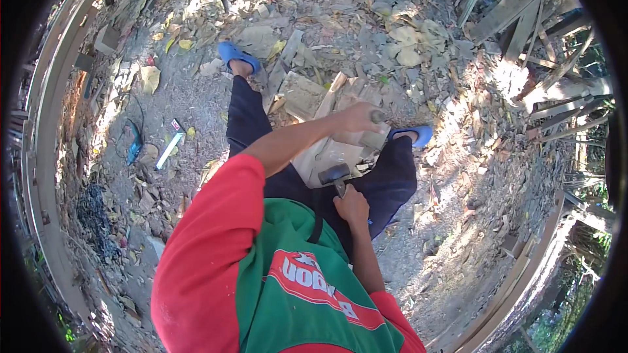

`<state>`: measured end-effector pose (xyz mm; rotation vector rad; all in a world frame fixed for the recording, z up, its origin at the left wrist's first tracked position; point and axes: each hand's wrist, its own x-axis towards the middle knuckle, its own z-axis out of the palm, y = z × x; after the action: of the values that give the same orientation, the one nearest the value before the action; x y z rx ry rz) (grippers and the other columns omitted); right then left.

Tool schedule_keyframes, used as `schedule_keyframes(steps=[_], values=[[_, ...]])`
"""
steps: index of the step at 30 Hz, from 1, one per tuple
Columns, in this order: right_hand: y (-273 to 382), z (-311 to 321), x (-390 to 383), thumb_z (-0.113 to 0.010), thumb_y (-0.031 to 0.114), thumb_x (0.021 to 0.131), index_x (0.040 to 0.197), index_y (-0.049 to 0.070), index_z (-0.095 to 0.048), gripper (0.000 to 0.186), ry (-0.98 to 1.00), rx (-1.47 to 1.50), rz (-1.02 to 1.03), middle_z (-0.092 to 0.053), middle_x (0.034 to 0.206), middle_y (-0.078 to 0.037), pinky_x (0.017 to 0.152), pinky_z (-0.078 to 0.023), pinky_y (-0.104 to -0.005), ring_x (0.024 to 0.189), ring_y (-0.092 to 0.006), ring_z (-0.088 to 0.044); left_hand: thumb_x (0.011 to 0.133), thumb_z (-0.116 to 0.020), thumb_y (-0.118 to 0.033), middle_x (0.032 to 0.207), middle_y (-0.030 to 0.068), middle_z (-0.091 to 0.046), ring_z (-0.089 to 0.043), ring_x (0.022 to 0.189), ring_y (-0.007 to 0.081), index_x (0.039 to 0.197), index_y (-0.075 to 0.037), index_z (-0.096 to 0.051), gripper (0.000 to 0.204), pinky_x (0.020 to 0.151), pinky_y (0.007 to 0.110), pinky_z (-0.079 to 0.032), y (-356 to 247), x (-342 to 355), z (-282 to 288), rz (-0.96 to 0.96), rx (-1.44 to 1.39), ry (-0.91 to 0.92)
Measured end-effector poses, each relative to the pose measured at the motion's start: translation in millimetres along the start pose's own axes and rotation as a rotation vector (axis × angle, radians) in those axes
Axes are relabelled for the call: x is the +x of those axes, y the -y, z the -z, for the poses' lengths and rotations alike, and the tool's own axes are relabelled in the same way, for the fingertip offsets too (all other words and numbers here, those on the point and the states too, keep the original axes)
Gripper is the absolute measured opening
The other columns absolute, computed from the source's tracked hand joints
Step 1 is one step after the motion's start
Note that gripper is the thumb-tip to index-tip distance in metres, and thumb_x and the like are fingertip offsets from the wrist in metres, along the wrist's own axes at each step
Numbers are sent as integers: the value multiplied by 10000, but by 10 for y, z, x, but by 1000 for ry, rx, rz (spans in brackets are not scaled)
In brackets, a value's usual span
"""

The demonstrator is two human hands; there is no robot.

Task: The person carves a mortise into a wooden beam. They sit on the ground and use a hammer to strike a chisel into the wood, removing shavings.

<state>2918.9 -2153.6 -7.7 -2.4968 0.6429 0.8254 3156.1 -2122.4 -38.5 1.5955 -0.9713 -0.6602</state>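
Observation:
My left hand (358, 119) reaches across to the right above a pale wooden block (337, 155) between my legs. Its fingers are closed round a tool whose round grey end (377, 116) sticks out of the fist; the rest of that tool is hidden. Lower down, my right hand (353, 208) grips the handle of a hammer. The dark hammer head (334, 174) hangs over the near edge of the block, close to my thigh. Pieces of split wood (303, 95) lean against the block's far side.
On the ground to the left lie a blue power tool (134, 144) with a dark cord and a try square (170, 150). Dry leaves and wood chips cover the soil. Planks (513, 16) are heaped at the far right. My feet wear blue clogs (230, 54).

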Motion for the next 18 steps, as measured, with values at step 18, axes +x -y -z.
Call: schedule_keyframes(steps=[18], values=[[-56,-6,16,-662,276,774,1040,12,-559,389,-18,-7,51,-670,905,-252,766,-536,-511,860,-417,-665,724,-833,-343,898,29,-679,-583,847,105,1001,-35,-690,438,776,308,-488,199,-37,178,236,-10,-192]])
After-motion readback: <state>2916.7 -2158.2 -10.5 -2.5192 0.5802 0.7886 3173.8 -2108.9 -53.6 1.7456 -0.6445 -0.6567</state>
